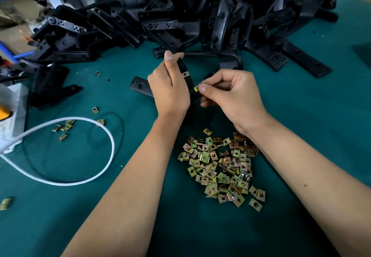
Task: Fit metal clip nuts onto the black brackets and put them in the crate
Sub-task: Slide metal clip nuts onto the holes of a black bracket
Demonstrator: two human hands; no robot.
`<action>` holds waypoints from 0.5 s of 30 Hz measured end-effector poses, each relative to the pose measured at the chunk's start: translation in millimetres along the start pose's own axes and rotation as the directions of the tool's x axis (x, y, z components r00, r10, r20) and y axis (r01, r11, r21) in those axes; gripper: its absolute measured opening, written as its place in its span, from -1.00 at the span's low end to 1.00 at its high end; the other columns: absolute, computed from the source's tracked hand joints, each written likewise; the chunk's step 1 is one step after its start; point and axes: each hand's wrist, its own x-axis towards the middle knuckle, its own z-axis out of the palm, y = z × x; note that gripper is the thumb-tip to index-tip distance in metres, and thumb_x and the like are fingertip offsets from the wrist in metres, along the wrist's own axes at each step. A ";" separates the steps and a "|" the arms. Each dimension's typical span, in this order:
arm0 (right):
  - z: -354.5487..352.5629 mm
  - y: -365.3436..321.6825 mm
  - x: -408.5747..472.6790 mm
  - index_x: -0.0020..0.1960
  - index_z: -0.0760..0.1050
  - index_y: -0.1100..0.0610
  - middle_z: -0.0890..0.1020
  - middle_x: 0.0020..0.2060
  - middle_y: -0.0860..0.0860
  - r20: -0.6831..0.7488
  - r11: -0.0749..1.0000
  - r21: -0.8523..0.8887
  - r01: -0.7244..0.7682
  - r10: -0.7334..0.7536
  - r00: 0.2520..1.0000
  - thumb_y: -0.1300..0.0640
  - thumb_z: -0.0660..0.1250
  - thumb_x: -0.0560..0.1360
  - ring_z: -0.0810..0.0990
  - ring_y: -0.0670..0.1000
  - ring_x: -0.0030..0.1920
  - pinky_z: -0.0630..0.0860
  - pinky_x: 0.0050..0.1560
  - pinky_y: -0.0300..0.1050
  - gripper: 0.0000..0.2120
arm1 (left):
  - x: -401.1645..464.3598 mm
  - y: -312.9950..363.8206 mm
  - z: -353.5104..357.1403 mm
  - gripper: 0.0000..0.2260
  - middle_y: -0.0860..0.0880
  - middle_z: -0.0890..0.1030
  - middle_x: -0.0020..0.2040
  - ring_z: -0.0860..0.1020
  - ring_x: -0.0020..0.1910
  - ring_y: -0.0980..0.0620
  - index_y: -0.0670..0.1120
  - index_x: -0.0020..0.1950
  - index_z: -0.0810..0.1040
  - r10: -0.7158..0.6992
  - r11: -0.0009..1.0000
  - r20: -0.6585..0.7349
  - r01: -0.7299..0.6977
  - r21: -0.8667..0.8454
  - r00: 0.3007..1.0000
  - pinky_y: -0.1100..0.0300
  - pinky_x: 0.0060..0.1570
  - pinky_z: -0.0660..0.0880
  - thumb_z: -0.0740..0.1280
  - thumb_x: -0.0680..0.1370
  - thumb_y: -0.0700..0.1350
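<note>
left hand (pixel 169 88) grips a black bracket (pixel 183 68) held roughly upright above the green bench (pixel 301 116), thumb and fingers curled round its upper part; one clip nut (pixel 185 74) already sits on the bracket's edge just below the thumb. right hand (pixel 230 94) pinches a second clip nut (pixel 196 89) between thumb and forefinger, pressed against the lower part of the same bracket — whether it is seated on the edge or only touching, cannot tell. both hands are close together, nearly touching at the bracket. another bracket end (pixel 139 85) lies flat on the bench just left of the left hand, partly hidden behind it. loose pile of clip nuts (pixel 220 168) lies on the bench between the two forearms, brass-yellow, many overlapping. a few stray nuts (pixel 65 128) lie scattered well to the left, near a looped white cable (pixel 108 136) that runs from a white box (pixel 12 116) at the left edge. large heap of black brackets (pixel 200 15) is stacked along the far side of the bench, tangled, lying at many angles — some reach down to the bench surface near the hands. crate not visible in this view.
</note>
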 end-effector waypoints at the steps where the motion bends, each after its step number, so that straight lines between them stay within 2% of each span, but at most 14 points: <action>1: 0.7 0.0 -0.4 -0.13 0.66 0.25 0.72 -0.29 0.14 -0.008 1.000 -0.007 0.002 -0.002 1.000 0.37 0.50 0.48 0.71 0.10 -0.31 0.65 -0.25 -0.12 -0.93 | -0.2 -0.3 0.5 -0.52 0.08 0.67 -0.18 0.57 -0.23 0.27 -0.11 0.16 0.72 0.011 1.000 -0.005 -0.011 0.007 1.000 0.39 -0.22 0.38 0.01 0.74 0.00; 5: 3.7 -0.5 -2.1 -0.17 0.67 0.20 0.72 -0.30 0.12 -0.053 1.000 -0.015 -0.012 0.012 0.999 0.37 0.51 0.48 0.72 0.09 -0.32 0.66 -0.26 -0.11 -0.89 | -1.8 -0.2 2.3 -0.54 0.20 0.59 -0.25 0.56 -0.23 0.32 -0.12 0.17 0.72 0.064 0.996 -0.033 -0.062 0.061 0.997 0.45 -0.22 0.35 0.02 0.73 -0.03; 8: 8.1 -1.0 -3.3 -0.19 0.66 0.21 0.72 -0.33 0.08 -0.119 0.999 0.021 -0.035 0.037 0.992 0.39 0.51 0.47 0.70 0.04 -0.35 0.63 -0.31 -0.17 -0.87 | -2.9 1.4 4.6 -0.54 0.24 0.55 -0.30 0.54 -0.26 0.31 -0.12 0.17 0.71 0.082 0.993 -0.056 -0.076 0.089 0.995 0.45 -0.25 0.33 0.02 0.73 -0.03; 15: 15.5 -1.4 -5.5 -0.15 0.66 0.29 0.69 -0.34 0.07 -0.192 0.986 0.113 -0.124 0.144 0.971 0.39 0.51 0.46 0.64 -0.04 -0.38 0.58 -0.34 -0.23 -0.93 | -3.8 3.3 6.2 -0.56 0.24 0.50 -0.33 0.52 -0.29 0.35 -0.14 0.14 0.71 0.119 0.988 -0.077 -0.110 0.109 0.990 0.47 -0.27 0.30 0.03 0.73 -0.06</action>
